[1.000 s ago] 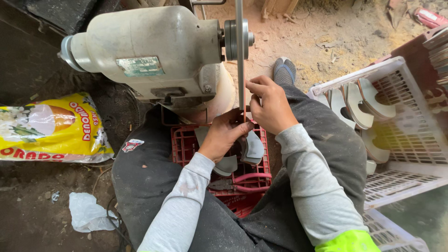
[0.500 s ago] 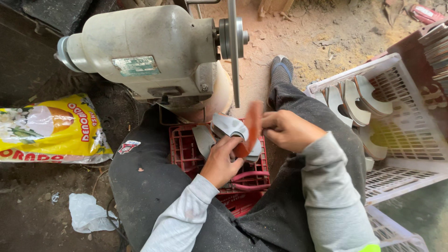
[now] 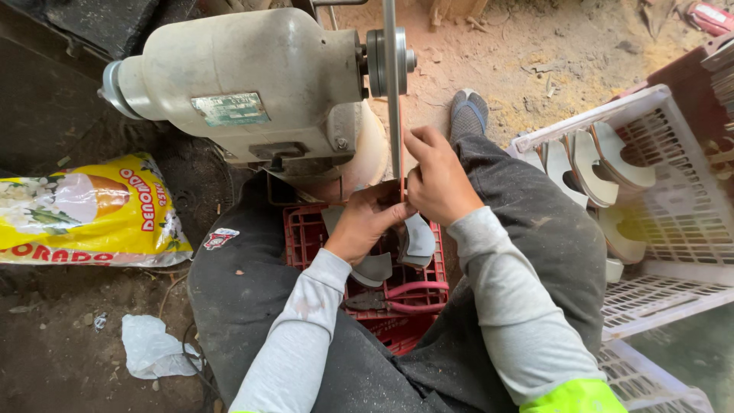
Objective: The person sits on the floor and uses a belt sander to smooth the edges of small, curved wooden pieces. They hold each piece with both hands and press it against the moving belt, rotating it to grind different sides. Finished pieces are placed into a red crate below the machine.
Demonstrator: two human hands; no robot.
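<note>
Pinching a thin orange strip [image 3: 401,170] against the grinder wheel [image 3: 392,69], left hand [image 3: 365,223] and right hand [image 3: 436,180] meet; red crate [image 3: 397,294] at six o'clock.

Lots of clutter around here. Far left there's a yellow printed plastic sack [image 3: 80,210] lying flat on the dark dirt floor [image 3: 46,344], with a crumpled bit of white plastic [image 3: 157,348] nearer the camera beside the dark trouser leg. Over on the right a white slatted plastic crate [image 3: 673,291] holds a row of pale curved shoe soles [image 3: 604,164] standing on edge. Behind it sits a dark reddish box [image 3: 684,69]. Top right corner has something red [image 3: 707,17], too cut off to identify. Sandy ground [image 3: 520,53] up top, with scattered wood chips.
</note>
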